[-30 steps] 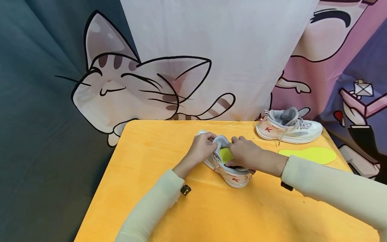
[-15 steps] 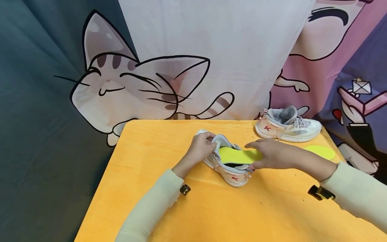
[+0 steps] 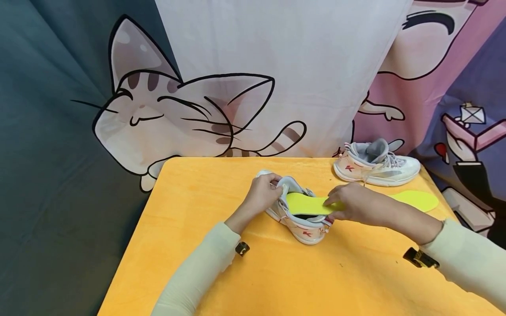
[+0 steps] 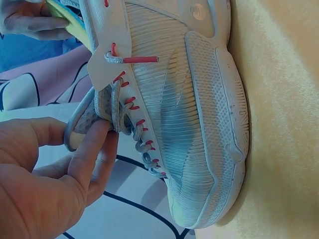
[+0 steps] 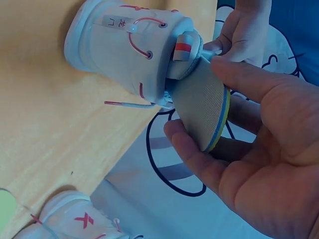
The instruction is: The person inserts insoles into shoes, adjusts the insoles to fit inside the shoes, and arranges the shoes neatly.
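A white sneaker with red marks and loose laces sits on the table, its heel toward me. My left hand pinches the sneaker's tongue between thumb and fingers, pulling it up from the opening. A yellow insole is partly inside the sneaker, its front end hidden in the shoe. My right hand grips the insole's heel end, which sticks out above the sneaker's heel. The right wrist view shows the insole's grey underside, with thumb and fingers at its edges.
A second white sneaker stands at the table's back right corner. Another yellow insole lies in front of it, partly behind my right forearm. A printed cloth hangs behind the yellow table.
My right hand has come out of the sneaker's opening and moved right to the insole's heel end, where its fingers have closed on it. My left hand stays on the tongue.
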`<state>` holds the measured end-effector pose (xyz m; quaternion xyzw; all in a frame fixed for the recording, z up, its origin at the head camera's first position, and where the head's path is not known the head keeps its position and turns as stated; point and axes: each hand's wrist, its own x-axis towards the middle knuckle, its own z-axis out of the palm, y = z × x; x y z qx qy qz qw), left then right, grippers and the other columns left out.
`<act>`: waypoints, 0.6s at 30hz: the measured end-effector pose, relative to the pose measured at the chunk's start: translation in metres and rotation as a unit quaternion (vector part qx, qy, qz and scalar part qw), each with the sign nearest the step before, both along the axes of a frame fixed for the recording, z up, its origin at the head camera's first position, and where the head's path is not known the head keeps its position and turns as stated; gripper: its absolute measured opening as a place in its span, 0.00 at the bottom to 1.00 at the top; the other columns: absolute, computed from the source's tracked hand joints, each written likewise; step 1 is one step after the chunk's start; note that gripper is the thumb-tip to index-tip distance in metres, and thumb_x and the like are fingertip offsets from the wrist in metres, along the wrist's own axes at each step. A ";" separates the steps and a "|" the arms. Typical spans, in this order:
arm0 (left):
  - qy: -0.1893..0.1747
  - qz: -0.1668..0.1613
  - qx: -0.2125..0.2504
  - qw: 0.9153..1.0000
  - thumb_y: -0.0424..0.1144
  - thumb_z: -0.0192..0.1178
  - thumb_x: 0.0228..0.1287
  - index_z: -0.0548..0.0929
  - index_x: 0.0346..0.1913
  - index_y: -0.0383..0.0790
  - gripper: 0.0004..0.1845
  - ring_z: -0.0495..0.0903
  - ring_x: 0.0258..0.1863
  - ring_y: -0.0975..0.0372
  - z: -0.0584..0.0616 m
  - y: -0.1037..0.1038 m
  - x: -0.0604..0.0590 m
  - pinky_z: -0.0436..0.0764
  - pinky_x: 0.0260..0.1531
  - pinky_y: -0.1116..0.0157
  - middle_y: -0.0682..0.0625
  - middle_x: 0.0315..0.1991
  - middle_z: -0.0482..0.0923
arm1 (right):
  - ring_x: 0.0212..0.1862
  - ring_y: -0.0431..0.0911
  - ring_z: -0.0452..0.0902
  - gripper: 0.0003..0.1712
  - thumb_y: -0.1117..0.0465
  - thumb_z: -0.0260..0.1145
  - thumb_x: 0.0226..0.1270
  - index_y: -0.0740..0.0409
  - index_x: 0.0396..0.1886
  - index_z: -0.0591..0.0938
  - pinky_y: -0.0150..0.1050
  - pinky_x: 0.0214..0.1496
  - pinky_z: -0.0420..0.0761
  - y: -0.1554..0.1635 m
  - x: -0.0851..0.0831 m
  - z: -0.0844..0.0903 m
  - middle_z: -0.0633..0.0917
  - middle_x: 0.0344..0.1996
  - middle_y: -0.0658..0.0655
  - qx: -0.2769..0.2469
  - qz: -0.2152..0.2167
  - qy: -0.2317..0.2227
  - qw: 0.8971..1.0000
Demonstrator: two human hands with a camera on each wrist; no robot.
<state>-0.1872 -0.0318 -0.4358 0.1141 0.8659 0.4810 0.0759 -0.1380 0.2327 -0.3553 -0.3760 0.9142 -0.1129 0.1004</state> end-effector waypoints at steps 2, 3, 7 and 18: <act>0.001 0.000 0.002 1.000 0.33 0.63 0.70 0.86 0.55 0.34 0.13 0.85 0.41 0.61 0.000 0.000 0.000 0.85 0.38 0.69 0.46 0.44 0.86 | 0.44 0.49 0.88 0.09 0.60 0.79 0.60 0.55 0.39 0.92 0.43 0.43 0.89 0.000 0.002 -0.002 0.91 0.42 0.55 -0.009 0.015 0.026 1.000; 0.002 0.000 0.003 1.000 0.33 0.63 0.70 0.86 0.54 0.34 0.13 0.85 0.41 0.61 -0.001 0.000 0.000 0.85 0.38 0.69 0.45 0.44 0.86 | 0.43 0.48 0.88 0.07 0.61 0.79 0.60 0.55 0.38 0.92 0.42 0.42 0.89 0.000 0.002 -0.002 0.91 0.41 0.56 -0.013 0.019 0.038 0.999; 0.005 0.000 0.009 1.000 0.33 0.62 0.70 0.86 0.54 0.34 0.13 0.85 0.40 0.61 -0.001 0.000 0.000 0.85 0.36 0.69 0.45 0.43 0.86 | 0.35 0.42 0.86 0.02 0.64 0.79 0.59 0.53 0.30 0.92 0.36 0.36 0.87 -0.004 0.006 -0.004 0.90 0.37 0.54 -0.020 0.025 0.078 0.996; 0.008 -0.002 0.006 1.000 0.33 0.62 0.71 0.85 0.55 0.33 0.13 0.86 0.42 0.58 0.000 0.002 0.002 0.86 0.38 0.68 0.45 0.44 0.86 | 0.23 0.32 0.67 0.13 0.68 0.74 0.62 0.52 0.19 0.85 0.27 0.23 0.72 -0.024 0.007 -0.009 0.78 0.21 0.43 0.000 -0.014 0.086 0.996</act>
